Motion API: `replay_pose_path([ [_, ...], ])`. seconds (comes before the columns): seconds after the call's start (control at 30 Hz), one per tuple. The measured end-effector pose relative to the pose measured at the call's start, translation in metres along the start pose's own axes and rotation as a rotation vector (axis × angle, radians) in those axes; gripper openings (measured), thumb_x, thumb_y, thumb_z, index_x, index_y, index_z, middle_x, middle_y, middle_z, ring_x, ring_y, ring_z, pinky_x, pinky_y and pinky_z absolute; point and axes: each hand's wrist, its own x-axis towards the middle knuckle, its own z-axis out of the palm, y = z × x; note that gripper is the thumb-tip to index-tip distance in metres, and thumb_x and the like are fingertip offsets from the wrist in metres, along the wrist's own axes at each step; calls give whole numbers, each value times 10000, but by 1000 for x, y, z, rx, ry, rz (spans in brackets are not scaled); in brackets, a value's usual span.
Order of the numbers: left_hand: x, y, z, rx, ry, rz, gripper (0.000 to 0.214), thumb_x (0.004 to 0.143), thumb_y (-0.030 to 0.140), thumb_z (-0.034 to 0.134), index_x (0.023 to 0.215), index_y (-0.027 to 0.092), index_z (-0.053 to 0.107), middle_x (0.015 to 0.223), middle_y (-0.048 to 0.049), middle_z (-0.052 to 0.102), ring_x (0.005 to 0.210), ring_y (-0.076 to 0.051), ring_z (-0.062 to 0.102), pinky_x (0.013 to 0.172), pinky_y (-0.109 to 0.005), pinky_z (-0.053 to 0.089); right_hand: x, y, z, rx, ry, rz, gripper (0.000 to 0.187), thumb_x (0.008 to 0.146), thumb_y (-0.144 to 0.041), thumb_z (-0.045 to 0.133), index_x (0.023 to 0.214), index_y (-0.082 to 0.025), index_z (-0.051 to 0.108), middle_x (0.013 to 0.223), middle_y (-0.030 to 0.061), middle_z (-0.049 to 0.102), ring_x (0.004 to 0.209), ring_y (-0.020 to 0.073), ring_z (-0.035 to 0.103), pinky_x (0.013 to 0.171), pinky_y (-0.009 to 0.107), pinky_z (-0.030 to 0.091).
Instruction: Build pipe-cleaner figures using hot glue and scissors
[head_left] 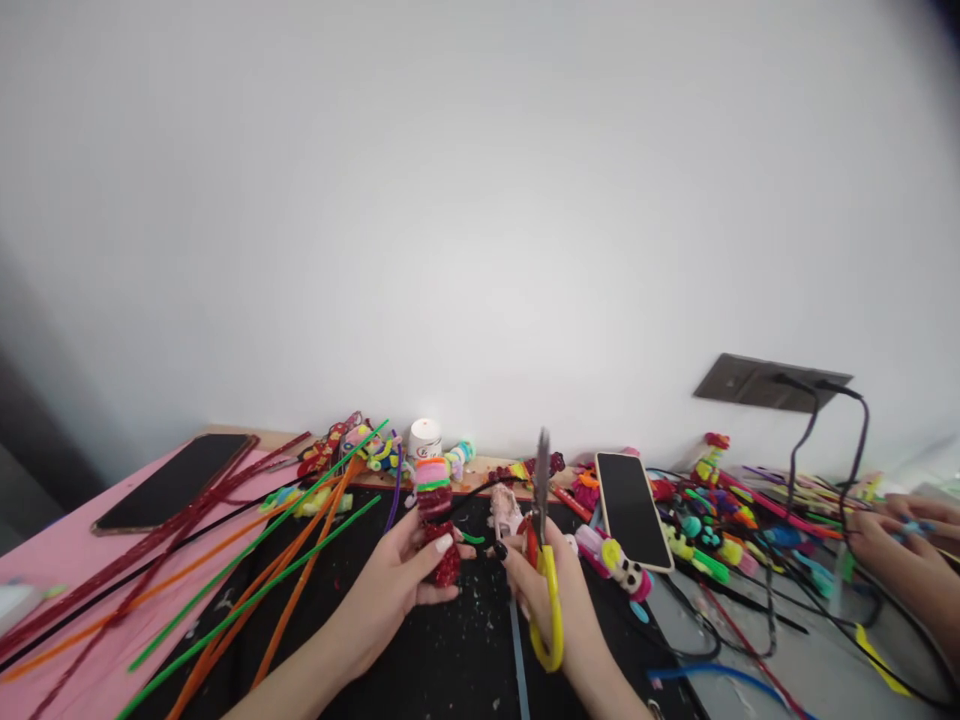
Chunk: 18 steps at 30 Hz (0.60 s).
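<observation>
The left hand [397, 575] pinches a red toy [435, 507] between its thumb and fingers, up over the black mat [442, 672], near the middle. The toy looks fuzzy, so I think it is light and soft, not slippery, and not easy to break, but a hard squeeze might squash the fuzz. The fat red middle looks like the best place to hold it, leaving the stripy top [432, 474] free. The right hand [576, 590] has its fingers curled around the scissors [556, 610], just beside the toy but not touching it. The scissors should be hard and stiff, and the yellow handle is the safe part to hold. The blades point up and look close together, but they are a bit blurry, so I can't be sure. I count one red toy in the left hand, one pair of scissors, two phones [634, 510], one white tub [425, 437] and two long green sticks [292, 511]. Two black plugs go into one wall plate [739, 382]. The orange sticks [311, 570] cross over too much to count. At the right edge, another person's hand [892, 555] is near something blue.
</observation>
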Motion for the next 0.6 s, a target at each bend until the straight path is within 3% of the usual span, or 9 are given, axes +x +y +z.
replay_pose_path([
  [0.1,-6,-7,5,70,-104,-39,410,765,279,636,1159,247,530,1020,-82,629,919,-237,611,586,-306,569,-1,6,11,213,25,-41,259,692,-334,665,852,-186,526,608,-26,578,384,80,419,372,198,314],
  [0.2,-11,-12,11,126,-189,-66,441,755,259,646,1179,253,524,1055,-88,625,912,-242,607,546,-288,567,-3,4,17,385,44,-11,228,679,-336,676,738,-189,512,493,-57,508,340,79,396,343,199,306],
  [0.3,-14,-14,14,133,-242,-72,472,754,251,649,1205,263,510,1082,-87,618,846,-212,617,498,-244,552,-6,0,18,512,23,62,234,690,-321,674,668,-197,476,486,-54,506,389,108,469,375,216,371],
  [0.4,-15,-15,14,101,-244,-87,451,764,251,640,1198,262,517,1083,-86,617,845,-205,618,472,-215,542,-7,-2,15,514,66,71,226,674,-289,689,648,-189,488,516,-39,538,452,124,520,433,228,409],
  [0.6,-13,-15,11,4,-225,-127,451,766,276,640,1201,241,524,1074,-104,619,920,-243,617,500,-243,562,-4,7,10,413,161,55,255,638,-277,725,647,-183,488,509,-41,540,440,112,487,443,219,368],
])
